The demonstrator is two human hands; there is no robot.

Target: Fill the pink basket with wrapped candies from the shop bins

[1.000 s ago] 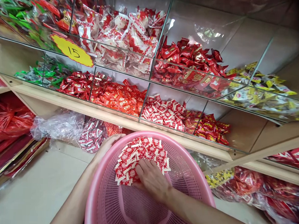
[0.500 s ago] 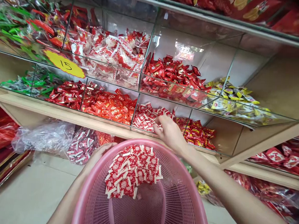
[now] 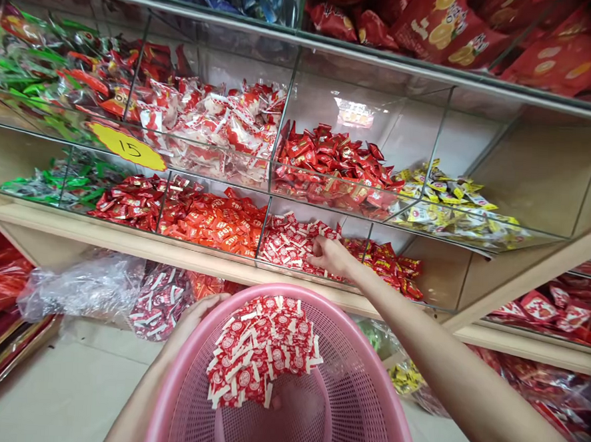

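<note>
A pink plastic basket stands tilted toward me, with a heap of small red-and-white wrapped candies against its far side. My left hand grips the basket at its left rim; the fingertips are hidden behind it. My right hand reaches over the basket into a low shelf compartment of matching red-and-white candies. Its fingers are curled together at the right side of that pile, and whatever is between them is hidden.
Clear dividers and front panels split the shelves into compartments of wrapped sweets. Orange-red candies lie left of my right hand, red-and-yellow ones to its right. A yellow tag reads 15. Plastic bags lie below the shelf.
My right hand has moved slightly down and its fingers have curled in at the candy pile. The view has tilted up a little. My left hand keeps its hold on the basket.
</note>
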